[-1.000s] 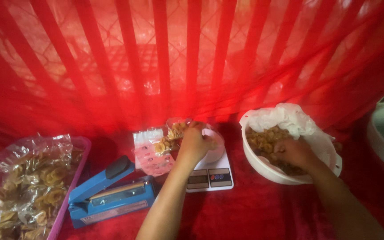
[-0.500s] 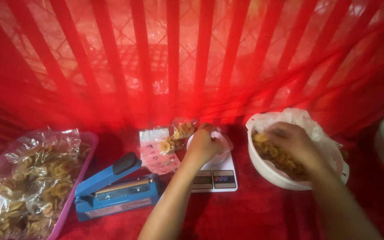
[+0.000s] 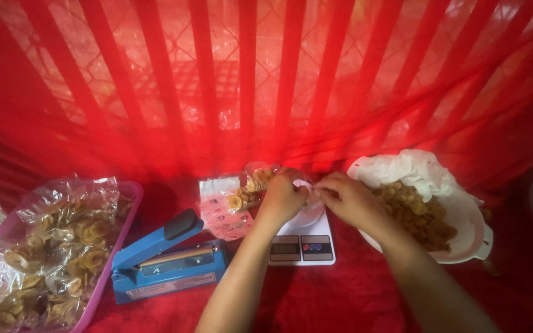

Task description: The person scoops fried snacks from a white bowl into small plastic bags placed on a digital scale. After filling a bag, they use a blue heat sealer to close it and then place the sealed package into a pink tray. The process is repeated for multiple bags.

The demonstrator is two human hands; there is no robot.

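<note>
My left hand (image 3: 282, 198) grips a clear plastic bag of golden chips (image 3: 255, 185) over a white kitchen scale (image 3: 302, 242). My right hand (image 3: 351, 200) sits close beside it, fingers pinched at the bag's mouth; whether it carries chips is hidden. To the right stands a white bowl (image 3: 464, 228) lined with white paper and filled with chips (image 3: 416, 211). The two hands touch above the scale's platform.
A blue heat sealer (image 3: 166, 260) lies left of the scale. A pink tray (image 3: 107, 265) at the left edge holds several filled chip bags. Small pink labels (image 3: 219, 206) lie behind the sealer. Red cloth covers the table, and a red curtain hangs behind.
My right hand has left the bowl of chips and moved left to meet my left hand at the bag over the scale.
</note>
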